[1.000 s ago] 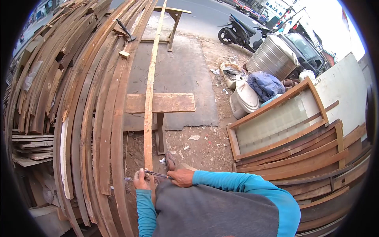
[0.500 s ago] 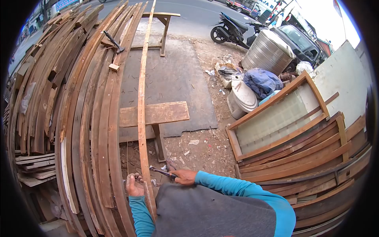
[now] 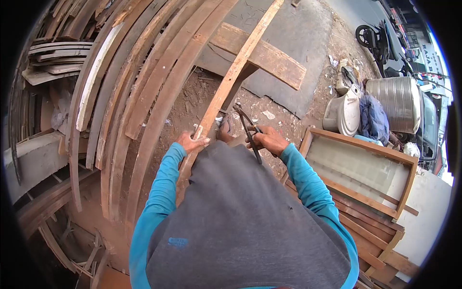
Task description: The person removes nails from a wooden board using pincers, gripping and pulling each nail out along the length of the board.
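Dirt yard [image 3: 190,98], stacked planks [image 3: 180,91] along the left, window frame [image 3: 356,164] off to the right. Wood strip [image 3: 232,74] lies across a low bench [image 3: 281,65]; long axis runs from beside the person's body, up and away to the right. Left hand [image 3: 192,142] is the nearer one: on the strip toward its near end, thumb over the top face, fingers at the left edge, grip looks closed on the wood. Right hand [image 3: 269,141] is wrapped around the pincers [image 3: 243,117], fingers bent over the handles, handles spread somewhat. Pincer head points up-left, just right of the strip, looks apart from it; can't judge the height gap or whether its jaws are parted. Key relation: strip sits left of the right fingers, pincer head between.
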Motion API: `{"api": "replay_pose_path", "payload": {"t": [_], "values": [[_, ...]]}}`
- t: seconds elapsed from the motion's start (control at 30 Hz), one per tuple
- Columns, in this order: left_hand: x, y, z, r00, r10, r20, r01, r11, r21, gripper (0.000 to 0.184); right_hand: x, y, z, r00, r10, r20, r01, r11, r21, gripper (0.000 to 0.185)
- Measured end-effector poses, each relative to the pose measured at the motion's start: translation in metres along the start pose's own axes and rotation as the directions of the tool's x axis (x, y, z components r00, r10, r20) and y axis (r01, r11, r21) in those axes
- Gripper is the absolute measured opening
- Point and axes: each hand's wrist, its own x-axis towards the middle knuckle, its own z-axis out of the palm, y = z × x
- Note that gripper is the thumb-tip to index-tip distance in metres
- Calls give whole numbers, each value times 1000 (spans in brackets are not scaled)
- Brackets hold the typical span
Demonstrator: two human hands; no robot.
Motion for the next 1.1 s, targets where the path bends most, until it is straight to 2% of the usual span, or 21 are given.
{"api": "replay_pose_path", "payload": {"t": [0.07, 0.1, 0.13, 0.17, 0.3, 0.4, 0.47, 0.6, 0.67, 1.03, 1.1], "values": [[-10, 21, -6, 965, -109, 238, 109, 994, 13, 106, 2, -14, 3, 998, 39, 57, -43, 997, 56, 47], [-10, 15, 3, 985, -106, 133, 105, 994, 15, 104, 4, -19, 3, 992, 66, 111, -70, 997, 35, 46], [-12, 10, 10, 984, -114, 135, 114, 993, 8, 104, 7, -24, 3, 982, 92, 164, -95, 995, 11, 47], [-11, 6, 18, 991, -119, 61, 116, 992, 51, 103, 9, -27, 3, 976, 95, 196, -90, 995, -31, 49], [-20, 14, 28, 988, -102, -112, 116, 985, 124, 102, 17, -28, 6, 967, 127, 220, -103, 988, -115, 51], [-26, 25, 25, 985, -132, -108, 143, 985, 96, 100, 22, -24, 5, 962, 109, 251, -70, 985, -159, 48], [-27, 25, 28, 984, -120, -135, 135, 985, 107, 99, 21, -30, 5, 946, 183, 268, -191, 982, 2, 50], [-34, 35, 26, 974, -104, -202, 125, 988, 92, 94, 22, -35, -1, 922, 214, 322, -258, 961, 102, 53], [-36, 41, 22, 973, -142, -183, 162, 982, 97, 92, 20, -39, -4, 907, 222, 359, -298, 939, 171, 53], [-34, 36, 31, 965, -187, -182, 208, 972, 107, 89, 20, -52, -5, 897, 262, 356, -325, 937, 128, 54], [-35, 36, 33, 963, -163, -212, 188, 977, 101, 90, 26, -50, -7, 881, 266, 391, -360, 913, 190, 48]]}}
